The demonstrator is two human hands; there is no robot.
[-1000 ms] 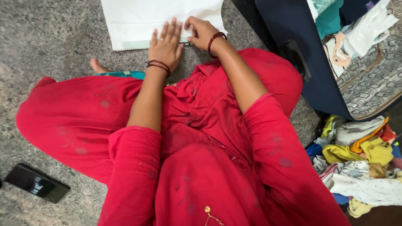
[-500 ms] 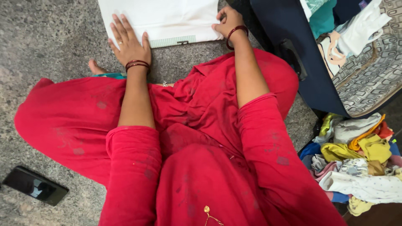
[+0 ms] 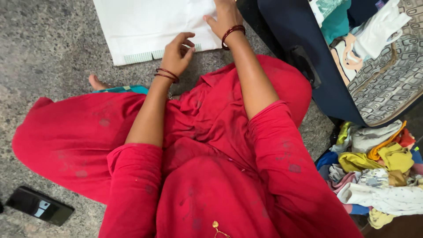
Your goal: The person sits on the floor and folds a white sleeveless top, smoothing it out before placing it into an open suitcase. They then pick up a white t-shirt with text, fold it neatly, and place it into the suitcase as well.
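A white folded cloth (image 3: 145, 26) with a green-patterned hem lies on the grey stone floor in front of my knees. My left hand (image 3: 176, 53) has its fingers curled and pinches the cloth at the hem near its lower right part. At the cloth's right edge, my right hand (image 3: 222, 20) holds it with the thumb on top. The fingers of that hand run past the top of the frame. Both wrists wear dark red bangles. I sit cross-legged in a red garment (image 3: 207, 145).
An open dark blue suitcase (image 3: 304, 39) with clothes inside stands at the upper right. A heap of mixed clothes (image 3: 379, 172) lies at the lower right. A black phone (image 3: 39, 206) rests on the floor at the lower left. A bare foot (image 3: 98, 82) shows left of my knee.
My left hand slid right along the hem and curled shut on it. My right hand moved up the right edge. The cloth shifted and now lies slightly tilted.
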